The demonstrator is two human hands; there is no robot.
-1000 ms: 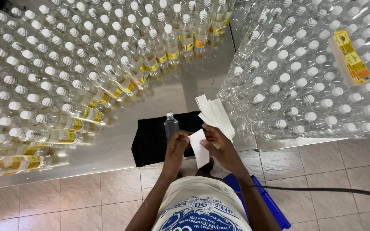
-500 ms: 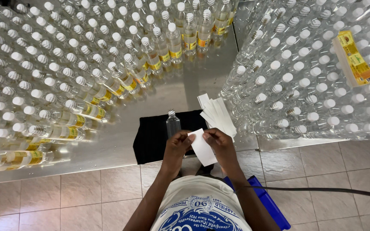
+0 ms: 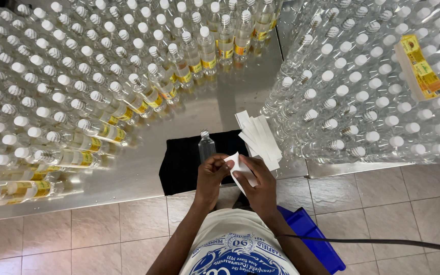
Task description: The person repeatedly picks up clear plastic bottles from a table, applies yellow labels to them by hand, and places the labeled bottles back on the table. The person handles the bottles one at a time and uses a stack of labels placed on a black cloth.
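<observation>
As seemingly pinched, both hands point(image 3: 238, 175) on label strip point(image 3: 240, 168)

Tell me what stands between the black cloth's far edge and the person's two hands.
In the head view, one clear bottle stands on the black cloth, just beyond the left hand and right hand, which hold a white strip.

capped bottles point(image 3: 52, 102) massed left | bottles point(image 3: 373, 97) right | label stack point(image 3: 421, 66) | blue bin point(image 3: 317, 244)

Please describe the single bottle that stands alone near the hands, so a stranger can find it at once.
On the metal table, find the black cloth at its near edge. One clear bottle stands on it, just beyond the left hand. Unlike the crowded rows, it stands alone and has no yellow label.
</observation>
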